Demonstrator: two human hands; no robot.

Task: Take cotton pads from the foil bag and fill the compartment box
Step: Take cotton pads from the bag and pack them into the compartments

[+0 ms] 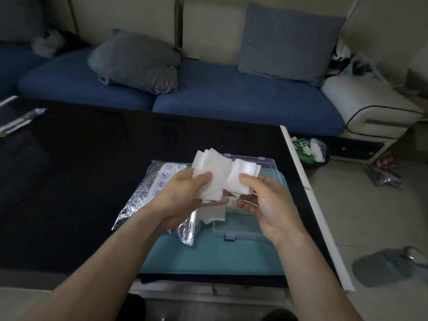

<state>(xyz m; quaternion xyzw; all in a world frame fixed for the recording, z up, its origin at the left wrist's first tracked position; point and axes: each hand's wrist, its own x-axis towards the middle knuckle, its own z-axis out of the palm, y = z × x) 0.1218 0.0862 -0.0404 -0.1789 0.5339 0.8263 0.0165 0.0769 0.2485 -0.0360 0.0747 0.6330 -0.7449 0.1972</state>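
Blue sofa [231, 98] runs along the far side, cream backrest, two grey-blue cushions, one [136, 62] slumped at left and one [289, 40] upright at right. In front of it, glossy black table [81, 181] with a white edge strip down its right side. On the table's near right part lies a teal mat [208, 256]. Foil bag [148, 193] rests on the mat's left portion, partly overhanging onto the black surface, crinkled silver with a white printed panel; the left forearm crosses over its lower half. Clear compartment box [240, 230] sits on the mat just right of the bag, lid open and tilted away, blue latch at its near wall; some white pads lie inside (which compartments cannot be told, hands block the view). Both hands are raised above the box. Left hand [185, 193] grips a fanned bundle of cotton pads [213, 174], thumb on top, fingers curled underneath. Right hand [266, 200] pinches the bundle's right part between thumb and fingers. Off the table on the floor at right: a dark bin [310, 151] with green and white waste, and a grey slipper [389, 265].
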